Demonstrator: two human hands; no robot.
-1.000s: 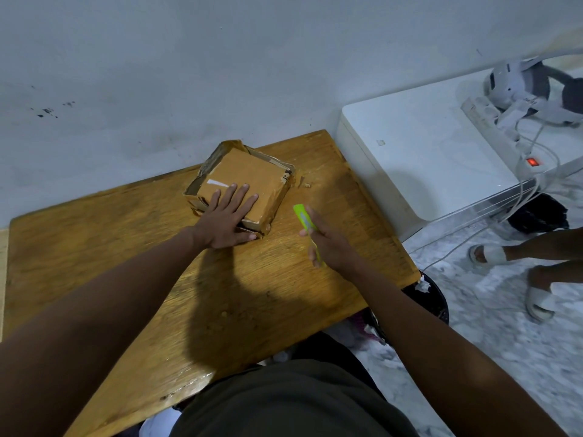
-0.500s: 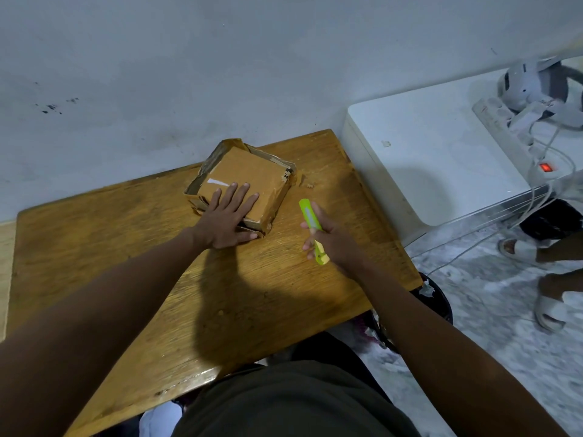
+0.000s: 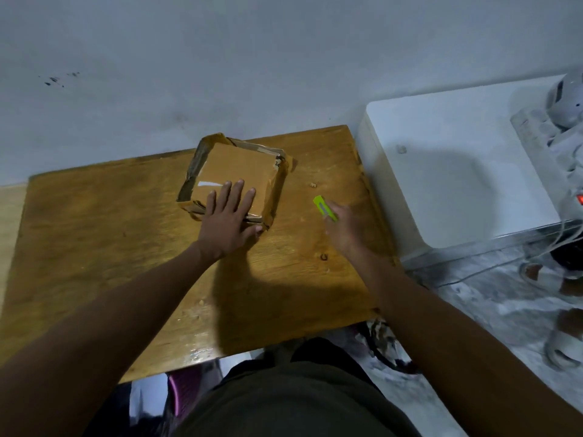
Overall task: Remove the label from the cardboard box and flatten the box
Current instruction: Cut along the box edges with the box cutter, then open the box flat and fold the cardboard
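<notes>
A brown cardboard box (image 3: 239,165), pressed nearly flat with ragged taped edges, lies at the far middle of the wooden table (image 3: 94,234). A thin white strip (image 3: 209,183) and a small printed scrap (image 3: 277,164) remain on its top. My left hand (image 3: 228,219) lies flat on the box's near edge, fingers spread, holding nothing. My right hand (image 3: 342,228) rests on the table to the right of the box, shut on a lime-green utility knife (image 3: 324,208) that points away from me.
A grey wall rises just behind the table. A white cabinet (image 3: 457,165) stands right of it, carrying a power strip (image 3: 542,134) with cables and a white headset (image 3: 564,99). Another person's sandalled feet (image 3: 564,339) stand on the marble floor at right. Small crumbs dot the table.
My right hand with the green knife has moved slightly right and away from me. My left hand has stayed flat on the box.
</notes>
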